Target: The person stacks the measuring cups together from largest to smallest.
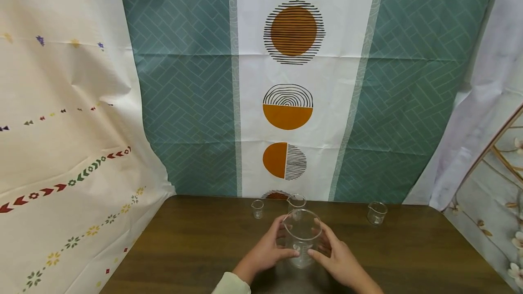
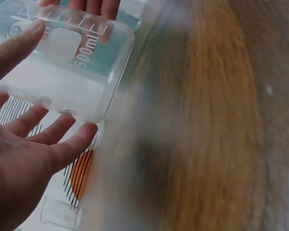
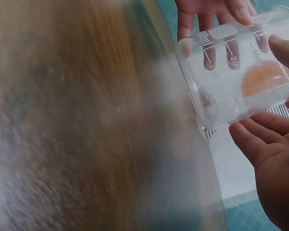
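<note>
Table (image 1: 184, 244); beaker's (image 3: 231, 89) "300" (image 3: 255, 57) right-wrist only.

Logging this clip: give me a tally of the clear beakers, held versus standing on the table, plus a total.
Held, large beaker between left hand and right hand: 1
Standing on the table, left beaker, middle beaker, right beaker: 3
Total: 4

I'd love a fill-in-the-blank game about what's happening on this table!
1. The left hand and right hand hold a large beaker marked "____ml".
2. Farther back on the table stand ____ smaller beakers.
3. Counting those from the left, the ____ one is behind the large beaker.

Missing words: 500; three; second.
</note>
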The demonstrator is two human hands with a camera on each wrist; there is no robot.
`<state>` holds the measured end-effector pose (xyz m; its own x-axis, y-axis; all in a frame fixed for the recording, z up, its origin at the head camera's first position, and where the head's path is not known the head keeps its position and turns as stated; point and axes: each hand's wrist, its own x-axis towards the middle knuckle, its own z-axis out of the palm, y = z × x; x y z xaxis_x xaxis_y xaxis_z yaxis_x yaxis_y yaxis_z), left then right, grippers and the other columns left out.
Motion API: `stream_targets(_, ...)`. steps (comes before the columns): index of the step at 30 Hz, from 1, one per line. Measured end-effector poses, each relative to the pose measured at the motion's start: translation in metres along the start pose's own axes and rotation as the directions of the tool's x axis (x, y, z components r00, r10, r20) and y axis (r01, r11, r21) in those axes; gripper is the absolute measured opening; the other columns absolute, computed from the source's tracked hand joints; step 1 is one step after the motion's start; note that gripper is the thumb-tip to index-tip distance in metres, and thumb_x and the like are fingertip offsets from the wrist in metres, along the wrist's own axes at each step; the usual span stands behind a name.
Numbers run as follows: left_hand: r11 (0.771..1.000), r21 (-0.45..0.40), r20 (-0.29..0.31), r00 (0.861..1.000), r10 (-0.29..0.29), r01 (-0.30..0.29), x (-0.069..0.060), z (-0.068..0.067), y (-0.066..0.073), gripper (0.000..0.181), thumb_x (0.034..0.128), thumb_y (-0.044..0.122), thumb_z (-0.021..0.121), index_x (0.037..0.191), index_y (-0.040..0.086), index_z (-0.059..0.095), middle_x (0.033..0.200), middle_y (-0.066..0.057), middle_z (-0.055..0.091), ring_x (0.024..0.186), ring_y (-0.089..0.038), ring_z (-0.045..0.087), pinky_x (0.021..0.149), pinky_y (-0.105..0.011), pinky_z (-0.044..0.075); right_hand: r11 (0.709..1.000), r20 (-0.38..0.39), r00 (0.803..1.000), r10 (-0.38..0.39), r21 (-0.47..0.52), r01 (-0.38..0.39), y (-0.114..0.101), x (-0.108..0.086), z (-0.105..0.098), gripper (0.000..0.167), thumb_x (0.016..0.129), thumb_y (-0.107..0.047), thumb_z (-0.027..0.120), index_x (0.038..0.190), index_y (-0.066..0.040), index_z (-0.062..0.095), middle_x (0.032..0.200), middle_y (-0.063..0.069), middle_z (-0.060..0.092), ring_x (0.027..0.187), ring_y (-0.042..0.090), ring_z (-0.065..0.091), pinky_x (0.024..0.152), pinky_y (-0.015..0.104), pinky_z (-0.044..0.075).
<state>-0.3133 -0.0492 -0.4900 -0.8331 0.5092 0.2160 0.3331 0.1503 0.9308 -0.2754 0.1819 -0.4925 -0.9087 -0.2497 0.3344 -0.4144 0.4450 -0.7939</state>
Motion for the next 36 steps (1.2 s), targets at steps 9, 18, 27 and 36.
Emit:
stream_targets(9,1.0,-0.009,0.013,1.0,0.003,-0.003,-0.016,-0.013,0.002,0.087,0.0812,0.019,0.079,0.148,0.028,0.024,0.143,-0.016,0.043,0.129,-0.036,0.049,0.092,-0.043,0.052,0.999,0.049,0.999,-0.014,0.047,0.012,-0.008,-0.001,0.01,0.079,0.089,-0.032,0.069,0.152,-0.021,0.023,0.141,0.022,0.051,0.125,0.038,0.053,0.092,0.038,0.053)
stream_targets(18,1.0,-0.02,0.023,1.0,0.017,-0.016,-0.032,-0.026,0.007,0.086,0.081,0.018,0.079,0.147,0.024,0.024,0.143,-0.018,0.043,0.128,-0.035,0.049,0.092,-0.04,0.052,0.995,0.094,0.994,-0.048,0.091,0.039,-0.022,-0.002,0.019,0.079,0.088,-0.031,0.07,0.152,-0.02,0.024,0.14,0.02,0.051,0.125,0.037,0.053,0.093,0.035,0.052)
stream_targets(27,1.0,-0.028,0.047,0.999,0.015,-0.014,-0.048,-0.038,0.006,0.084,0.0803,0.016,0.08,0.144,0.021,0.024,0.139,-0.019,0.042,0.125,-0.035,0.05,0.089,-0.036,0.053,0.995,0.178,0.981,-0.073,0.087,0.058,-0.031,-0.002,0.028,0.077,0.092,-0.035,0.065,0.153,-0.023,0.02,0.138,0.022,0.051,0.126,0.041,0.052,0.093,0.04,0.052)
stream_targets(36,1.0,-0.02,0.073,0.997,-0.013,0.015,-0.063,-0.051,0.002,0.085,0.0791,0.02,0.081,0.142,0.018,0.023,0.138,-0.017,0.043,0.124,-0.032,0.051,0.087,-0.029,0.053,0.987,0.249,0.963,-0.099,0.148,0.064,-0.033,-0.003,0.042,0.08,0.092,-0.033,0.065,0.154,-0.016,0.017,0.138,0.024,0.048,0.124,0.042,0.053,0.093,0.034,0.052)
